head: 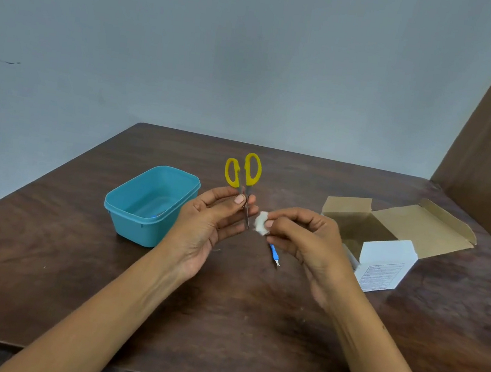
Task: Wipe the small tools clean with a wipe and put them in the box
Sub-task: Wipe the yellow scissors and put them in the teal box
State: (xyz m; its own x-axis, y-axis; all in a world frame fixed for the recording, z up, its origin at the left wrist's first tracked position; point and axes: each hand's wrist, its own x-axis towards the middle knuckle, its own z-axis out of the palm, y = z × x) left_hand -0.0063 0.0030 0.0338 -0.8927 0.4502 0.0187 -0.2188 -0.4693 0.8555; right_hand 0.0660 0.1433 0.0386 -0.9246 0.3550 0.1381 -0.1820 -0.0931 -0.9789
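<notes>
Pinching a pair of yellow-handled scissors (246,182) near the pivot, the left hand (213,222) holds them upright at the centre of the frame, handles up and blades pointing down. Just right of the blades, the right hand (303,237) pinches a small white wipe (261,223) between thumb and fingertips, close to the metal. A teal plastic box (149,204) stands open at left centre on the dark wooden table (220,323). Below the right hand a small blue-handled tool (274,253) lies on the table. At the right sits an opened cardboard carton (394,233).
</notes>
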